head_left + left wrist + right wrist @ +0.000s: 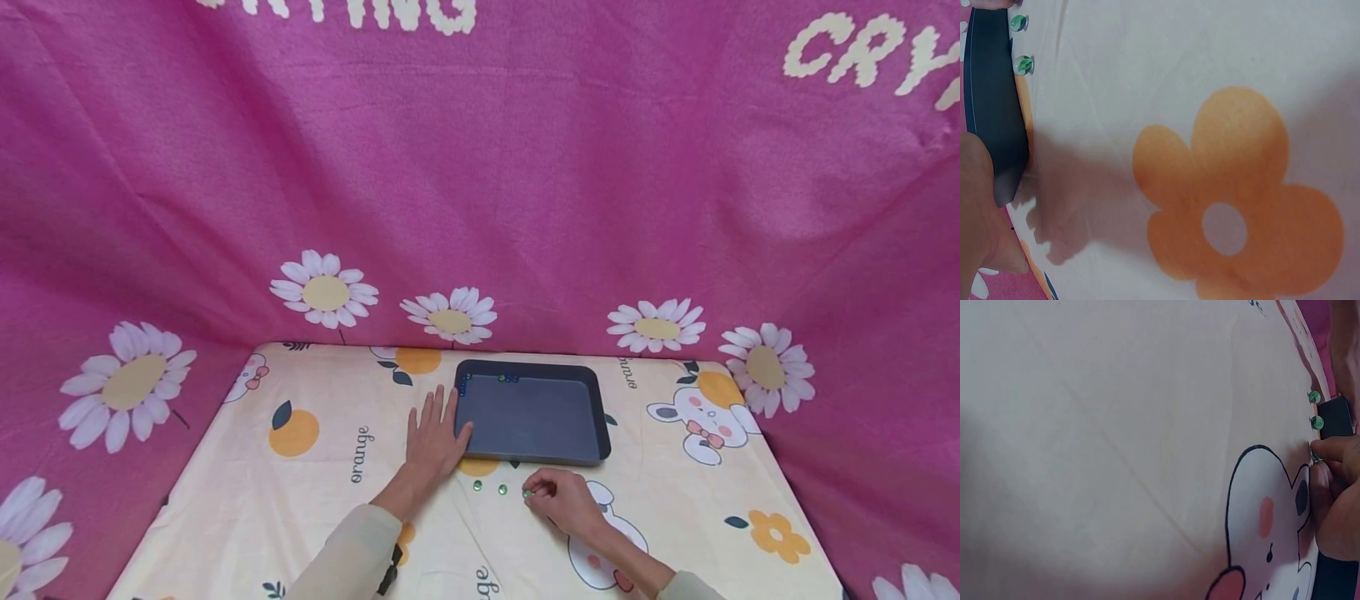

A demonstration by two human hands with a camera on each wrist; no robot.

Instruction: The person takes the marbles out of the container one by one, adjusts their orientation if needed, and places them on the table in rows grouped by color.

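Note:
My right hand point(564, 502) pinches a green marble point(1316, 457) between thumb and index finger, at table height in front of the tray. Two more green marbles lie in a row to its left: a nearer one point(502, 490) and a farther one point(477, 485). Fingers straight, my left hand point(435, 437) rests at the left side of the dark grey tray point(532, 421), its thumb against the rim. Inside the tray, blue marbles point(462, 388) and a green marble point(468, 377) sit in the far left corner. Along the far wall lie another green marble point(502, 378) and blue ones point(513, 379).
A pale cloth point(330, 508) printed with oranges, flowers and rabbits covers the table. Pink fabric point(525, 183) with daisies hangs behind the table and on both sides. A dark object point(390, 571) shows beside the left sleeve.

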